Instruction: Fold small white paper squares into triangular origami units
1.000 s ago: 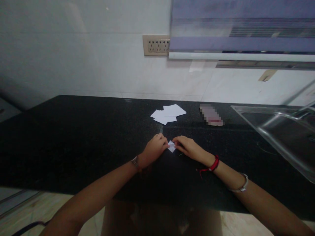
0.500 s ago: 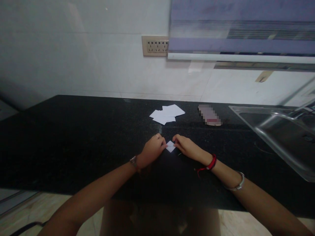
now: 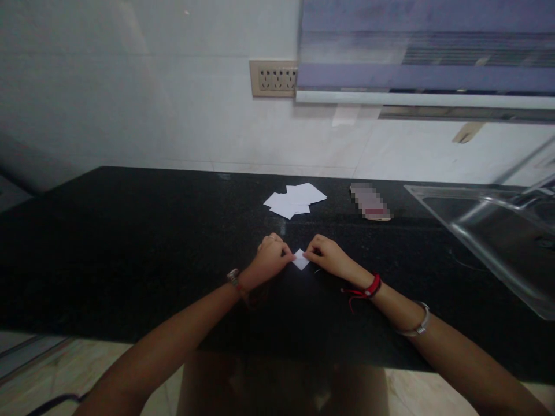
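Observation:
A small white piece of folded paper (image 3: 300, 260) lies on the black countertop (image 3: 151, 248), one corner pointing towards me. My left hand (image 3: 272, 254) pinches its left corner between thumb and fingers. On the opposite corner, my right hand (image 3: 328, 254) is closed with thumb and forefinger pressed to the paper. Both hands rest low over the counter. Beyond them, several white paper sheets (image 3: 288, 203) lie in a loose, overlapping pile.
A phone-like flat object (image 3: 370, 202), blurred out, lies right of the sheets. Further right is a steel sink (image 3: 472, 242) with a faucet. A socket panel (image 3: 273, 79) is on the tiled wall behind, beside a purple-grey panel (image 3: 425, 46).
My right thumb and forefinger have closed in on the paper's right corner, the fingers curling more. My left hand has shifted slightly. The paper stays in nearly the same place.

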Motion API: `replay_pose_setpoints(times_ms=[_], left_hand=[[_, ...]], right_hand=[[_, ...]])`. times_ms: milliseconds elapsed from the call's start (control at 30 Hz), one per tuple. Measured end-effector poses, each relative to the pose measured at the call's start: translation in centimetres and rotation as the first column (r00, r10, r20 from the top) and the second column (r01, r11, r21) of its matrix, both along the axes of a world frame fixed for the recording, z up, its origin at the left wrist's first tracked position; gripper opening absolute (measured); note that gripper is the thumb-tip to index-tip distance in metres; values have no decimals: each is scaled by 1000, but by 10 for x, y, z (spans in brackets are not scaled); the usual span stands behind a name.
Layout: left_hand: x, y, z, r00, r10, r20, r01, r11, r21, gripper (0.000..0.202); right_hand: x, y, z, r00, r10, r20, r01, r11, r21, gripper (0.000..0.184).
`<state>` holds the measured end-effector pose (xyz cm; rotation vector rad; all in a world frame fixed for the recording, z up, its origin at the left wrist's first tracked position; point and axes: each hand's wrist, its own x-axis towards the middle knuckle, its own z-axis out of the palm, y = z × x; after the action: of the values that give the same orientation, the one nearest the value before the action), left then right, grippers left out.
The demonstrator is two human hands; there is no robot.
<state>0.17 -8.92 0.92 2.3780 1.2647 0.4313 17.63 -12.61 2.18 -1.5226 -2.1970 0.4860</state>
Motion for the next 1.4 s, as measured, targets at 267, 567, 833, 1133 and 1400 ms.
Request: replay_pose_setpoints(times_ms=[267, 567, 833, 1133, 1400], left_hand=[[4, -9, 8, 979, 151, -138, -157, 987, -36, 23], [5, -12, 9, 973, 206, -104, -213, 975, -65, 16], [8, -13, 6, 974, 209, -84, -213, 976, -44, 11], [3, -15, 7, 988, 151, -37, -149, 988, 42, 12], [4, -16, 9, 991, 122, -59, -117, 990, 83, 12]], right_hand=[[-2, 1, -1, 1000, -22, -1, 22, 999, -25, 13], [-2, 0, -2, 999, -38, -9, 38, 999, -3, 5], [-3, 1, -1, 999, -7, 42, 6, 1000, 24, 8], [-5, 4, -1, 977, -27, 211, 22, 999, 25, 16], [-9, 3, -2, 908, -68, 413, 53, 997, 48, 24]])
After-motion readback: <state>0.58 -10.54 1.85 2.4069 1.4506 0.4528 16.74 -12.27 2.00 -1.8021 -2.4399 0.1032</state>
